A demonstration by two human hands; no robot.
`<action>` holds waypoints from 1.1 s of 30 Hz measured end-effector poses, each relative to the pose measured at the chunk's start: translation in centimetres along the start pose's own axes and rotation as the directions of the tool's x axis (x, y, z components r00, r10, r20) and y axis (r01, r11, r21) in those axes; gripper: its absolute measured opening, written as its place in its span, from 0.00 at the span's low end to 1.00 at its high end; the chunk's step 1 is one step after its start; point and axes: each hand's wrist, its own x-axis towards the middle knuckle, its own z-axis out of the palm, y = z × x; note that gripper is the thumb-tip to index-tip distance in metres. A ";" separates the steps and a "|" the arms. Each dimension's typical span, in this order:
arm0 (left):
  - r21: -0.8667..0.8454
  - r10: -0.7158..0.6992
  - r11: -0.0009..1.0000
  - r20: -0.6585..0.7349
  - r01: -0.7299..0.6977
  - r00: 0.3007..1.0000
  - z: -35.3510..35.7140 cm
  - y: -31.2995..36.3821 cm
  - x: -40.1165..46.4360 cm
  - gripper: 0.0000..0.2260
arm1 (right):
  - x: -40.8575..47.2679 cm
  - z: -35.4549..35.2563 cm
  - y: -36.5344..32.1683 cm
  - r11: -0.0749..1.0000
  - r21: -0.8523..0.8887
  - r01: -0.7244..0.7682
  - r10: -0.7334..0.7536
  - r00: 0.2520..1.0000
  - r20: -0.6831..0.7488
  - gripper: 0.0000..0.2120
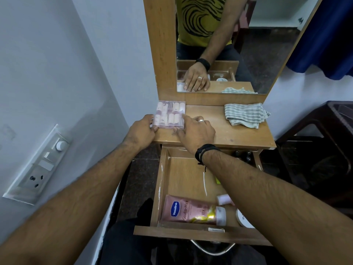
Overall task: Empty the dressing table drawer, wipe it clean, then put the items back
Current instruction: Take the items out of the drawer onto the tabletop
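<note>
One clear case (170, 115) seen on tabletop (229, 134) at 10 o'clock corner; one striped cloth (246, 115) at 2 o'clock. Case pinched at near-left corner by left hand (142, 131), fingers curled. Right hand (194, 131) laid against right edge, fingers straight, close together. Open drawer (183, 175) at 6 o'clock: one pink tube (191, 210), one small bottle (223, 199), one white jar (243, 219), partly hidden by right forearm.

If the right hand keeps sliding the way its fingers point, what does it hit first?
The right hand points up-left, fingertips already at the clear box. It would push that box first, toward the mirror frame behind it, though depth there is hard to judge.
</note>
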 end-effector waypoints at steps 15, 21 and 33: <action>0.234 0.276 0.924 0.138 -0.303 0.951 2.2 5.1 -8.4 0.13 | -6.9 -2.7 2.5 0.961 0.268 0.066 -0.132 0.963 0.234 0.15; 0.332 0.042 0.894 0.605 -0.300 0.795 6.9 4.9 -12.1 0.17 | -11.5 -2.2 4.2 0.996 0.008 0.087 -0.068 0.718 0.693 0.21; 0.376 -0.050 0.855 0.746 -0.358 0.664 9.3 5.1 -14.1 0.31 | -14.0 -1.0 5.3 0.991 -0.081 0.107 -0.004 0.627 0.779 0.15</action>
